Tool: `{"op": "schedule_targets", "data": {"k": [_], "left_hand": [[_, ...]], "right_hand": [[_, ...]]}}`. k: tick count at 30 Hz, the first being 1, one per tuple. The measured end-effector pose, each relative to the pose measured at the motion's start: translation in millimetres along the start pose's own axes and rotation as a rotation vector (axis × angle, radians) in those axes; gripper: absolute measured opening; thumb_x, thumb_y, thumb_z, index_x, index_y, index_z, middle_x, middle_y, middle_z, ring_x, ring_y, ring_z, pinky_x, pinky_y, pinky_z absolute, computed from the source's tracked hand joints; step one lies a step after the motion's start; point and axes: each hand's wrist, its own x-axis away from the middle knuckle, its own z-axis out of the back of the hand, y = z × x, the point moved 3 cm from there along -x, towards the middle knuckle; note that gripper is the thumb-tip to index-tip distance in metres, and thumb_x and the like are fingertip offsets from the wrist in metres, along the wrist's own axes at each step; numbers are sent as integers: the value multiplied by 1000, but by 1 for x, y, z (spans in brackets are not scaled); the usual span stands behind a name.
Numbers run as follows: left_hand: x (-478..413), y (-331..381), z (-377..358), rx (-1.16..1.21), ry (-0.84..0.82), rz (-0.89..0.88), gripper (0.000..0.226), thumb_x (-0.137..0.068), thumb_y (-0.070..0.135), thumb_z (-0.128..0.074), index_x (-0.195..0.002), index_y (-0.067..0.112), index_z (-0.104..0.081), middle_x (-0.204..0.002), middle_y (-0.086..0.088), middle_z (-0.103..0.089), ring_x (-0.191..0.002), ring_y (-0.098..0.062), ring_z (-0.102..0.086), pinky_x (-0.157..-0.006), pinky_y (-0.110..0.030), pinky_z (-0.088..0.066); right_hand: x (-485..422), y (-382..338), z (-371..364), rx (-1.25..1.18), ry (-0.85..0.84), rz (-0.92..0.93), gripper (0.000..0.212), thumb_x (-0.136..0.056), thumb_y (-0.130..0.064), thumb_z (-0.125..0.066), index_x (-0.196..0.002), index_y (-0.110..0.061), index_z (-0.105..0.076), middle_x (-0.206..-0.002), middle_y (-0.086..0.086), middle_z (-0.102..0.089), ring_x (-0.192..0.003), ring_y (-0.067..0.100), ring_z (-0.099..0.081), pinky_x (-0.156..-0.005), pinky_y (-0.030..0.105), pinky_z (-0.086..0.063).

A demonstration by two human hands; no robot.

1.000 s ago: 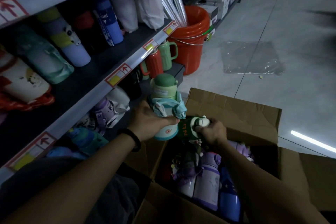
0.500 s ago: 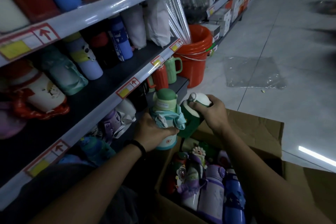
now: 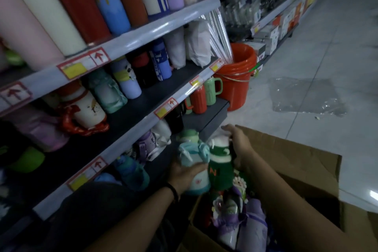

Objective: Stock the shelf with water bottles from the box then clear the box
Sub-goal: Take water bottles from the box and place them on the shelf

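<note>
While the tall shelf point(image 3: 133, 136) fills the left side, its tiers crowded with bottles and flasks, an open cardboard box point(image 3: 286, 159) sits on the tiled floor at lower right, with purple bottles point(image 3: 248, 229) and other wrapped ones packed inside. An orange bucket point(image 3: 235, 90) stands on the floor at the shelf's far end, and a clear plastic sheet point(image 3: 306, 96) lies flat beyond the box. Between the box and the lowest tier, two bottles are held upright, side by side and touching. The left hand point(image 3: 184, 174) wraps its fingers round the body of a pale bottle point(image 3: 194, 161) with a green cap and teal strap. The right hand point(image 3: 239, 145) curls over the white top of a dark green bottle point(image 3: 221, 168), gripping it. A black band point(image 3: 172, 190) circles the left wrist.
</note>
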Motion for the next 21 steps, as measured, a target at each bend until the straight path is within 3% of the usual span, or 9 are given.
{"op": "schedule_targets", "data": {"k": [2, 4, 5, 7, 10, 15, 21], "left_hand": [[-13, 2, 3, 20, -28, 15, 30, -76, 3, -88, -101, 16, -76, -104, -3, -80, -101, -27, -75, -87, -42, -61], [-16, 5, 9, -1, -53, -34, 29, -78, 1, -86, -96, 22, -76, -97, 10, -80, -95, -15, -75, -90, -41, -60], [-15, 9, 9, -1, -58, -59, 31, -78, -1, -85, -93, 24, -75, -93, 16, -79, -91, -8, -74, -89, -37, -59], [-12, 15, 8, 16, -63, -75, 31, -79, -2, -84, -91, 25, -75, -92, 18, -78, -89, -5, -73, -86, -33, -58], [-11, 8, 10, 44, -74, -51, 27, -80, -1, -83, -90, 23, -77, -95, 13, -79, -82, -6, -74, -80, -31, -58], [-12, 8, 12, 91, -91, -40, 29, -80, 1, -83, -103, 18, -77, -100, 6, -80, -90, -14, -76, -80, -32, -61], [-15, 11, 15, 123, -105, -7, 23, -84, 7, -81, -100, 23, -78, -100, 7, -80, -92, -15, -75, -83, -36, -60]], "right_hand": [[5, -6, -5, 90, -158, -81, 70, -67, -42, -79, -121, 2, -73, -118, 25, -74, -107, 46, -71, -99, 59, -56], [10, -10, -4, 73, -318, -91, 39, -74, -32, -71, -100, -4, -78, -103, 22, -75, -91, 37, -72, -90, 44, -57], [9, -11, 1, 83, -379, -74, 34, -72, -28, -71, -96, -5, -78, -103, 21, -74, -90, 36, -71, -90, 43, -56], [14, -13, 7, 84, -501, -68, 49, -63, -18, -77, -110, -2, -78, -118, 26, -71, -103, 40, -69, -103, 50, -51], [17, -11, 16, 203, -671, -1, 57, -65, 4, -76, -122, 3, -72, -125, 33, -66, -111, 42, -68, -102, 51, -54], [21, -12, 20, 306, -670, 87, 68, -70, 28, -69, -131, -1, -65, -129, 33, -66, -116, 40, -68, -93, 41, -61], [27, -15, 15, 327, -566, 112, 56, -77, 2, -85, -129, 7, -65, -125, 31, -70, -116, 44, -69, -100, 48, -58]]}}
